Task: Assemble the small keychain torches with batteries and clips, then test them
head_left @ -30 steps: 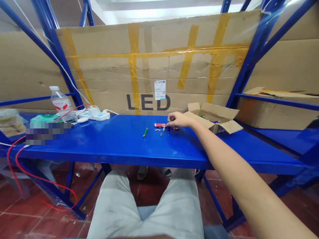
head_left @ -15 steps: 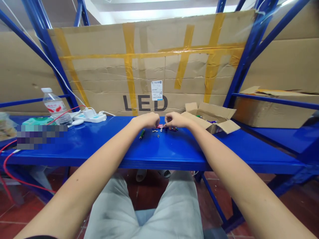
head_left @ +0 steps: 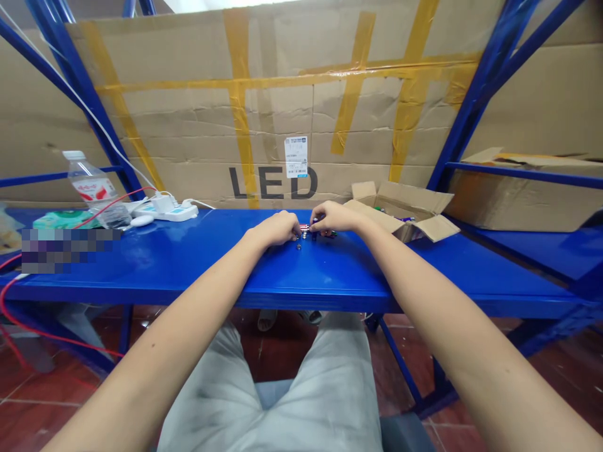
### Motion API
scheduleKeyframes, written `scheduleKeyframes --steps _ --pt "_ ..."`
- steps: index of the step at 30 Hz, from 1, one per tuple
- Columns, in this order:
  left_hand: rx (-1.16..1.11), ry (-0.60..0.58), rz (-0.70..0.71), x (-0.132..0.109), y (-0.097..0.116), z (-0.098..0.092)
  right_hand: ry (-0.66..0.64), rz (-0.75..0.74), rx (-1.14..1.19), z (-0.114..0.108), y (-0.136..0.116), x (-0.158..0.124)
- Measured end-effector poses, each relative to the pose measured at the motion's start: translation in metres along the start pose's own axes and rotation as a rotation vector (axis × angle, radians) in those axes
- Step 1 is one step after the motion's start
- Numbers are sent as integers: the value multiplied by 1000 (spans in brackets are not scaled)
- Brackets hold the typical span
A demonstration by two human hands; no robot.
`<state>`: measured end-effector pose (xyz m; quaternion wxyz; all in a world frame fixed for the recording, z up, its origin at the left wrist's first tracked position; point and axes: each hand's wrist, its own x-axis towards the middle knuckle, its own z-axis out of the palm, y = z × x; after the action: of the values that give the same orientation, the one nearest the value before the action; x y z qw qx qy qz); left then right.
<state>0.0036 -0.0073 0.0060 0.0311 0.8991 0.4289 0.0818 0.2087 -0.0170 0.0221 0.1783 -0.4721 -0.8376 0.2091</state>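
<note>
My left hand (head_left: pixel 281 227) is over the blue table, fingers curled down and pinched together beside small shiny metal pieces (head_left: pixel 298 247). What is between those fingertips is hidden. Opposite it, my right hand (head_left: pixel 332 218) has thumb and fingers closed at the right end of a small red-pink metallic cylinder (head_left: pixel 304 227). Whether it grips the cylinder or something else is too small to tell. Several dark and coloured slim pieces (head_left: pixel 333 234) lie under and beside the right hand.
Right of my hands, an open cardboard box (head_left: pixel 405 210) holds coloured pieces. A white power strip (head_left: pixel 172 210), a plastic bottle (head_left: pixel 97 188) and a teal packet (head_left: pixel 61 220) are at the left. A large cardboard panel (head_left: pixel 188 138) stands behind the blue table (head_left: pixel 188 251).
My left hand has come down and nearer to the loose metal pieces; the green cylinder that showed beside it is now hidden. The right hand stays by the red-pink cylinder. The view has tilted down.
</note>
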Motion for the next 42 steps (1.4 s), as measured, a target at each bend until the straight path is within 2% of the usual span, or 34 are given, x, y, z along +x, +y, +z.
scheduleKeyframes --steps 6,15,17,21,23,27,31,37,42 --pt "0 56 92 1 -3 8 -46 42 22 3 1 1" --pt "-83 112 15 -8 2 8 -102 30 43 4 0 1" --pt "-104 194 47 -8 3 6 -111 15 52 4 1 1" --pt "-135 496 168 -5 10 2 -113 -8 58 5 4 3" --pt "-158 567 241 -3 14 2 -107 -6 63 6 5 4" --pt "-158 551 359 0 16 7 -87 -13 81 7 6 5" --pt "-137 507 401 0 12 8 -86 -15 87 7 6 5" --pt "-256 611 408 -1 15 5 -149 -17 79 5 5 5" --pt "-323 524 452 -5 26 3 -151 -7 82 6 6 6"
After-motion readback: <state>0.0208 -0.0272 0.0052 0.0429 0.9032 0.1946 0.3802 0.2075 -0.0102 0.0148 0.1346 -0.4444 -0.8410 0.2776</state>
